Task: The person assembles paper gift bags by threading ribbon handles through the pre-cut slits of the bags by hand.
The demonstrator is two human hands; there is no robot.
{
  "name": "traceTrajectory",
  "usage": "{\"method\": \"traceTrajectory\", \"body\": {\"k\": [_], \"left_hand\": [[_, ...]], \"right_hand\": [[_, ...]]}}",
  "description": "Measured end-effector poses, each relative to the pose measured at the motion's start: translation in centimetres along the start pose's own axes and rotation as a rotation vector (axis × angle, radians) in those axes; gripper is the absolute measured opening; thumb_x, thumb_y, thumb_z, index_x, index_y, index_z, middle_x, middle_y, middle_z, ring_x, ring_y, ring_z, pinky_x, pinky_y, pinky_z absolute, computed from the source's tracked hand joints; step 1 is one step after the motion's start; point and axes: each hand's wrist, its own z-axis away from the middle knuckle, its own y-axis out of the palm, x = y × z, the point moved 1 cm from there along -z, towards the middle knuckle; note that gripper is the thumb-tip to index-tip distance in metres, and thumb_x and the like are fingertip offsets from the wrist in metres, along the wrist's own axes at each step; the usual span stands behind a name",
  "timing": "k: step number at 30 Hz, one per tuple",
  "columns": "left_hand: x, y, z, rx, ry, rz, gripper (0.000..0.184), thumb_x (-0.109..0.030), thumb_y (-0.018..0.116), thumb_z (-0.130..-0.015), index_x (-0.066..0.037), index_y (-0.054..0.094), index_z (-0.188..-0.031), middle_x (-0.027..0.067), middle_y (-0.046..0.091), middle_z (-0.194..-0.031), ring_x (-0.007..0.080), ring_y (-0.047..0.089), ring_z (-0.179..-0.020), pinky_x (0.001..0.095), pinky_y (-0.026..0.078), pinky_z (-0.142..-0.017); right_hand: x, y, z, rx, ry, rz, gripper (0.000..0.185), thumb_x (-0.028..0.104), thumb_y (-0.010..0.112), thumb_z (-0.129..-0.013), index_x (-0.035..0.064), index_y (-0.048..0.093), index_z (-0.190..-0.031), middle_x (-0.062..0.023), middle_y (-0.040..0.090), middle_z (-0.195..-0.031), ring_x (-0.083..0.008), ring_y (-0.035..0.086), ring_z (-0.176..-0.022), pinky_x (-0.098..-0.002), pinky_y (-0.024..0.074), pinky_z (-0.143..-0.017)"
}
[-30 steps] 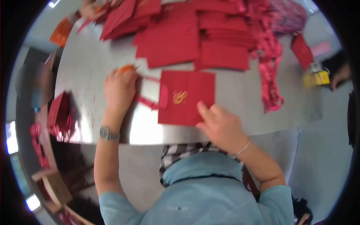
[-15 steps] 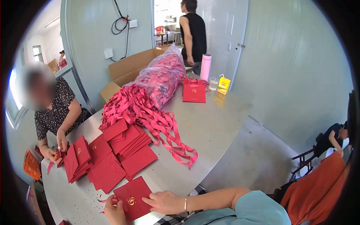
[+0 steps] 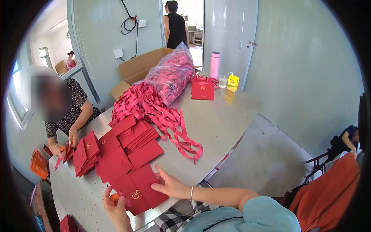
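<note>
A red paper bag point(image 3: 148, 189) with a gold emblem lies in front of me, a crease or overlapping edge running down its upper part. My left hand point(image 3: 117, 207) is closed at its lower left, with a small orange object point(image 3: 114, 197) between thumb and fingers; its full shape is hidden. At the bag's right edge is my right hand point(image 3: 172, 185), thumb on the front face and index finger raised apart. Just beyond lie several flat red bags point(image 3: 145, 154) in an overlapping pile.
Red ribbons point(image 3: 143, 100) spill from a clear plastic sack point(image 3: 174, 73) beside a cardboard box point(image 3: 131, 67). Farther back stand a pink bottle point(image 3: 215, 65), a glass point(image 3: 223, 82) and a yellow drink carton point(image 3: 232, 83). Across the table point(image 3: 220, 127), a co-worker point(image 3: 79, 112) handles a red bag.
The red bag in front of me now spreads wider and has turned slightly. My right hand has shifted to its right edge with fingers more spread. The person in black has moved farther through the doorway.
</note>
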Motion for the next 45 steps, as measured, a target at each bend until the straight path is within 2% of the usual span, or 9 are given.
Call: {"method": "traceTrajectory", "body": {"k": [5,9,11,14,19,25,34,40,45], "left_hand": [[-0.2,0.6,1.2,0.031,0.079,0.079,0.053,0.012,0.058,-0.081,0.0,0.048,-0.131,0.0048,0.064,-0.085,0.0097,0.058,-0.072,0.021,0.045,-0.063],[1.0,0.4,0.9,0.083,0.15,-0.038,0.059,0.004,0.061,-0.086,0.0,0.041,-0.142,0.0108,0.061,-0.118,0.0109,0.055,-0.094,0.0255,0.046,-0.084],[0.5,0.6,1.2,0.056,0.105,0.015,0.056,-0.001,0.06,-0.09,-0.001,0.041,-0.142,0.0102,0.06,-0.121,0.0108,0.055,-0.094,0.0248,0.045,-0.084],[2.0,-0.1,0.2,0.01,0.056,-0.032,0.047,-0.006,0.058,-0.093,-0.002,0.046,-0.139,0.0098,0.062,-0.12,0.0106,0.055,-0.095,0.0253,0.044,-0.085],[3.9,1.0,-1.3,0.077,0.105,-0.159,0.037,-0.007,0.056,-0.095,-0.002,0.054,-0.131,0.0096,0.064,-0.12,0.0118,0.059,-0.099,0.0239,0.045,-0.085],[4.4,4.3,-2.6,0.144,0.152,-0.266,0.028,-0.006,0.058,-0.093,0.001,0.061,-0.12,0.0094,0.066,-0.118,0.0156,0.06,-0.102,0.0293,0.047,-0.09],[4.4,14.5,-6.6,0.509,0.723,-1.088,0.029,-0.014,0.069,-0.081,-0.001,0.066,-0.107,0.0155,0.067,-0.107,0.034,0.06,-0.096,0.0417,0.048,-0.087],[3.8,15.1,-6.9,0.544,0.653,-1.239,0.027,-0.017,0.073,-0.076,-0.001,0.069,-0.098,0.0113,0.068,-0.093,0.0319,0.059,-0.086,0.0411,0.048,-0.081],[3.3,14.1,-6.8,0.579,0.481,-1.192,0.029,-0.017,0.076,-0.073,-0.001,0.069,-0.096,0.0133,0.068,-0.089,0.0319,0.06,-0.088,0.0409,0.049,-0.081]], "right_hand": [[0.9,-0.2,0.0,0.198,0.021,-0.488,0.026,0.015,0.061,-0.095,-0.0031,0.058,-0.112,-0.0003,0.066,-0.099,-0.0091,0.06,-0.086,-0.0259,0.0501,-0.078],[2.0,-2.2,0.5,-0.173,-0.365,0.057,0.015,0.013,0.064,-0.091,0.0006,0.065,-0.099,-0.0069,0.067,-0.09,-0.0173,0.062,-0.078,-0.034,0.0499,-0.071],[4.2,-4.3,0.6,-0.396,-0.711,0.431,0.029,0.001,0.065,-0.083,0.0041,0.066,-0.112,-0.0075,0.067,-0.107,-0.0235,0.063,-0.091,-0.0361,0.0496,-0.08],[4.5,-5.4,1.0,-0.418,-0.934,1.031,0.039,0.012,0.064,-0.069,0.0106,0.069,-0.107,-0.0038,0.065,-0.103,-0.0227,0.059,-0.087,-0.0354,0.0442,-0.072],[-0.7,-3.5,3.8,0.106,-0.623,1.136,0.052,0.032,0.07,-0.076,0.008,0.059,-0.12,-0.007,0.056,-0.123,-0.0272,0.05,-0.114,-0.0429,0.0381,-0.093],[0.1,-11.0,4.1,-0.153,-0.561,1.043,0.027,0.011,0.063,-0.081,0.008,0.064,-0.108,-0.0064,0.064,-0.113,-0.0232,0.057,-0.11,-0.0397,0.0428,-0.091],[-0.7,-17.4,1.5,-0.052,-0.64,1.259,0.019,0.017,0.07,-0.076,0.0109,0.068,-0.094,0.0002,0.064,-0.089,-0.0208,0.059,-0.096,-0.0357,0.0446,-0.087],[-0.2,-17.5,2.0,-0.29,-0.552,0.972,0.022,0.009,0.076,-0.069,0.008,0.069,-0.09,-0.0048,0.067,-0.092,-0.0265,0.062,-0.091,-0.0392,0.0476,-0.084],[2.3,-16.4,-0.4,-0.426,-0.579,0.807,0.014,0.001,0.069,-0.08,0.001,0.068,-0.093,-0.0121,0.069,-0.097,-0.0288,0.065,-0.092,-0.0367,0.0507,-0.084]]}}
